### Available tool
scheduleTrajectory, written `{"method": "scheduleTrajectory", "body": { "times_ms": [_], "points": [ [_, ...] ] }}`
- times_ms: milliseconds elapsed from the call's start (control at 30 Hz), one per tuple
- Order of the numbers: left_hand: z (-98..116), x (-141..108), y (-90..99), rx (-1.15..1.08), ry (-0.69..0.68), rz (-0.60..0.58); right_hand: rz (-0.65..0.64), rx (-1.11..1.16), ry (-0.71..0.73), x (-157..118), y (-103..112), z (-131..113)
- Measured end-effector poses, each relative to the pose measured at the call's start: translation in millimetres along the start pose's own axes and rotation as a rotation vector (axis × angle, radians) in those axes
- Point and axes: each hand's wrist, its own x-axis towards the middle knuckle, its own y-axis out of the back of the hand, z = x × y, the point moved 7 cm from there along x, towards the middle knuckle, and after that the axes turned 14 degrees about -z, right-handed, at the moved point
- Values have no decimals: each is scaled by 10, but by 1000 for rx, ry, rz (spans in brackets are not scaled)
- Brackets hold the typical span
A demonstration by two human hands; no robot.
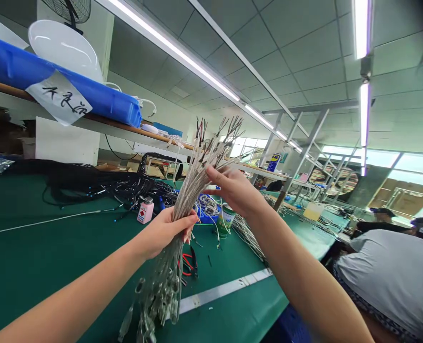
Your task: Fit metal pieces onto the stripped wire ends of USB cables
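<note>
A thick bundle of clear-jacketed cables (188, 195) stands upright over the green table, its stripped dark and red wire ends fanned out at the top and its connector ends hanging at the bottom. My left hand (166, 231) is wrapped round the middle of the bundle. Higher up, my right hand (231, 186) is closed at the bundle's right side, thumb and fingers on some of the cables near the wire ends. Red-handled pliers (189, 263) lie on the table just behind the lower part of the bundle.
Black cables (90, 183) cover the back left of the green table (79, 257). A pink bottle (146, 210), a green tub (226, 220) and a metal strip (226, 289) are nearby. A blue tray (100, 102) sits on the upper shelf. A person in grey (393, 276) is at right.
</note>
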Motion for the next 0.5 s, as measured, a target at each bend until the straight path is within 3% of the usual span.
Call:
{"method": "scheduleTrajectory", "body": {
  "times_ms": [67,133,233,333,500],
  "points": [
    [-6,-7,9,5,-3,12,130,-214,-61,-112,157,-9],
    [-5,-14,14,10,-9,23,150,-354,-110,-183,216,-42],
    [10,-27,-3,12,-15,26,-2,-349,-108,-200,133,-93],
    [32,-40,-36,-2,-7,21,-53,-362,-111,-173,54,-93],
    [53,-55,-69,10,-8,28,-223,-351,-250,-107,-155,211]
  ]
}}
